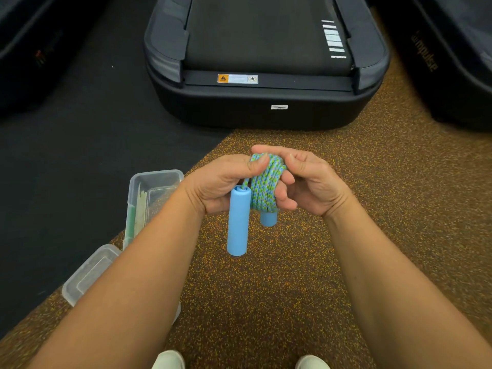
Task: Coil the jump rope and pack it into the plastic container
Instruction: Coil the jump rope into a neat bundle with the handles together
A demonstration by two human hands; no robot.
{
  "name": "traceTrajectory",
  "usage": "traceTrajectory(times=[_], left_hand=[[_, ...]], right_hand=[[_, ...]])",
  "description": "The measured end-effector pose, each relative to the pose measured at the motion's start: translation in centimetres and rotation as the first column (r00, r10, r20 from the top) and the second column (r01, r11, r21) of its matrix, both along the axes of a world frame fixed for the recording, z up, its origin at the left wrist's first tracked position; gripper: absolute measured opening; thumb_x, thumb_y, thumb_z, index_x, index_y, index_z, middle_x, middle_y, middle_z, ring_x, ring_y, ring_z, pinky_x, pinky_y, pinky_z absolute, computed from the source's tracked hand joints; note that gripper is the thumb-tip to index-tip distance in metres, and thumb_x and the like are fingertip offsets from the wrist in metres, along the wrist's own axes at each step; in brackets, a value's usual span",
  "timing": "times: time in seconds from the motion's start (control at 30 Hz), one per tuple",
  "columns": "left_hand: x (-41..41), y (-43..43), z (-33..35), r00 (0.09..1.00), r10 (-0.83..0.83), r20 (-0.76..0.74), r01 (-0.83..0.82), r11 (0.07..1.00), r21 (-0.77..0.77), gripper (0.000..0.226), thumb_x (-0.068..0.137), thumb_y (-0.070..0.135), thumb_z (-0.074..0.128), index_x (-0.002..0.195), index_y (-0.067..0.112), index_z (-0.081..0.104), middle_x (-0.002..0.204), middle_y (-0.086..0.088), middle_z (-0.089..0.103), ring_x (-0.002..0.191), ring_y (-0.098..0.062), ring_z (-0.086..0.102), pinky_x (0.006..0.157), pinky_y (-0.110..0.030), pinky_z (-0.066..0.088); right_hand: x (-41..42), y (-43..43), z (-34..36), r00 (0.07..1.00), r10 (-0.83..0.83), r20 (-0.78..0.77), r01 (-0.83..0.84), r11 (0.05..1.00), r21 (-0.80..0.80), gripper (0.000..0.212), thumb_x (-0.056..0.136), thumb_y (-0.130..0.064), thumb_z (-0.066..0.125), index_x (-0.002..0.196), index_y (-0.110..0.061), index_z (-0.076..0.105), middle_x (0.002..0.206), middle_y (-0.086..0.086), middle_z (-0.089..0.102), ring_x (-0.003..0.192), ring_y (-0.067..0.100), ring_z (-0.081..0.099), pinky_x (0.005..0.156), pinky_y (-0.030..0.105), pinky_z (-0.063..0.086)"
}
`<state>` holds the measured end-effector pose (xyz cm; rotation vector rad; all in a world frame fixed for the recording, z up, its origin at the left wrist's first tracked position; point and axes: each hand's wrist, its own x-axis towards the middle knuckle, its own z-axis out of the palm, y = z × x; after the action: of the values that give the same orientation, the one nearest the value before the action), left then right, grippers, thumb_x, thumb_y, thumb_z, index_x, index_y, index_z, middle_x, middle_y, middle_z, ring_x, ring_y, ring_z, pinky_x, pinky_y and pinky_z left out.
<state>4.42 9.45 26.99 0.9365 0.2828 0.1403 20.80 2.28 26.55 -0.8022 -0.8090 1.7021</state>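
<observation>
As 2 hands (221, 187) (312, 186) grip rope (266, 187), fingers (286, 199) curled

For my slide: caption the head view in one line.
Left hand and right hand hold the coiled jump rope, a blue handle dangling, plastic container on the floor at left.

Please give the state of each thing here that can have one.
jump rope: coiled into a tight bundle, held up between both hands.
first handle: hangs free below the left hand.
second handle: its end sticks out under the coil.
left hand: grips the coil, thumb on top.
right hand: fingers curled round the coil.
plastic container: open, no rope inside.
</observation>
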Motion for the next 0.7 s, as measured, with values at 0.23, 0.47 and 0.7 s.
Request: traceTrajectory(times=[0.23, 0.47, 0.7], left_hand=[[-0.4, 0.3, 0.0, 1.0, 0.022, -0.007, -0.022, 0.999, 0.031, 0.034, 0.091, 0.021, 0.044, 0.101, -0.004, 0.065, 0.082, -0.014, 0.071, 0.088, -0.035, 0.07, 0.085, -0.041, 0.054], [-0.6, 0.8, 0.1, 0.997, 0.078, -0.017, -0.077, 0.994, 0.072, 0.029, 0.09, 0.019, 0.047, 0.095, -0.002, 0.066, 0.075, -0.012, 0.07, 0.083, -0.034, 0.071, 0.082, -0.04, 0.056], [-0.3, 0.7, 0.3, 0.989, 0.146, -0.035, -0.143, 0.986, 0.084, 0.028, 0.09, 0.018, 0.046, 0.091, -0.002, 0.066, 0.071, -0.012, 0.068, 0.078, -0.031, 0.072, 0.078, -0.038, 0.056]], right_hand=[[-0.8, 0.3, 0.6, 0.995, -0.06, 0.079, 0.061, 0.998, -0.017, 0.039, 0.092, -0.01, 0.041, 0.127, 0.005, 0.048, 0.052, 0.009, 0.048, 0.041, 0.017, 0.058, 0.041, 0.024, 0.039], [-1.5, 0.9, 1.0, 0.978, -0.129, 0.164, 0.125, 0.992, 0.032, 0.029, 0.096, -0.003, 0.038, 0.121, 0.002, 0.052, 0.053, 0.0, 0.047, 0.047, 0.018, 0.06, 0.04, 0.02, 0.04], [-1.7, 1.1, 1.1, 0.964, -0.178, 0.196, 0.169, 0.984, 0.064, 0.029, 0.096, -0.003, 0.039, 0.121, 0.002, 0.052, 0.053, -0.001, 0.049, 0.045, 0.015, 0.058, 0.039, 0.021, 0.039]])
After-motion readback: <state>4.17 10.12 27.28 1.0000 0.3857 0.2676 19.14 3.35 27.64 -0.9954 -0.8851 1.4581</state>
